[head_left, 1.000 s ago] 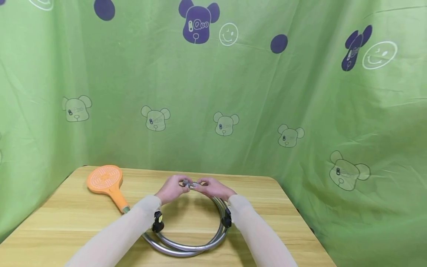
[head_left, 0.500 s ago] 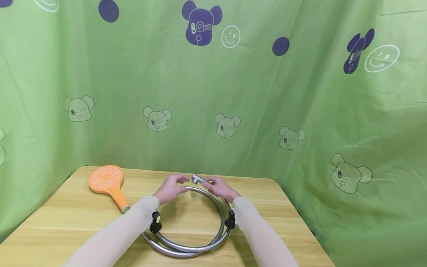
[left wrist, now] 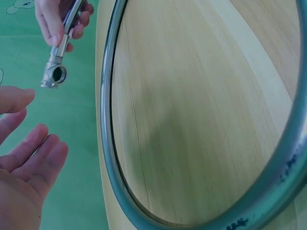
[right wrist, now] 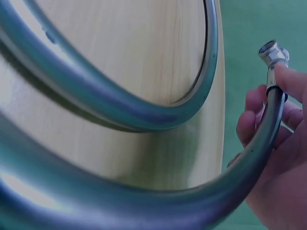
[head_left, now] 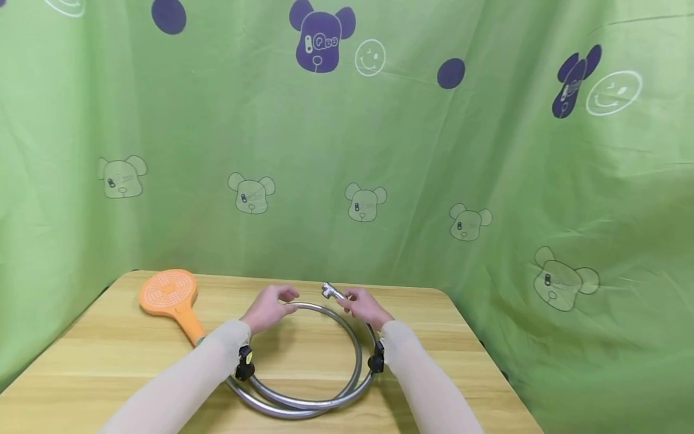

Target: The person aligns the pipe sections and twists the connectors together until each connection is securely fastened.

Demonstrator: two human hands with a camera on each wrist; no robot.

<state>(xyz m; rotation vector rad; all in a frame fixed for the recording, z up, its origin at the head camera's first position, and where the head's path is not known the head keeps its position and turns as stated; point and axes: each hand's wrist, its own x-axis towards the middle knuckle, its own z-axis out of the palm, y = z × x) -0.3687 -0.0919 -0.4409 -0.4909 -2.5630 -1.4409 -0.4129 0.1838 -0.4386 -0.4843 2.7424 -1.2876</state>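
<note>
My right hand [head_left: 367, 306] pinches the end of a silver shower hose [head_left: 358, 355] between thumb and fingers, raised near the table's far edge. A chrome fitting [head_left: 328, 290] with a round open mouth sits on that hose end, pointing up and left past the fingertips. In the left wrist view the mouth of the fitting [left wrist: 53, 73] faces the camera. My left hand [head_left: 269, 308] is apart from the fitting, its fingers relaxed and holding nothing, close by the far side of the hose loop. An orange shower head [head_left: 168, 292] lies face up at the left; my left forearm hides where its handle meets the hose.
The hose lies in loops on the wooden table [head_left: 434, 343] between my forearms. A green patterned curtain [head_left: 406, 138] hangs behind the table and along both sides. Black wrist cameras hang under both wrists, close over the loops.
Both hands were together at the chrome fitting. My left hand has let go and drawn left; my right hand has carried the fitting and hose end to the right.
</note>
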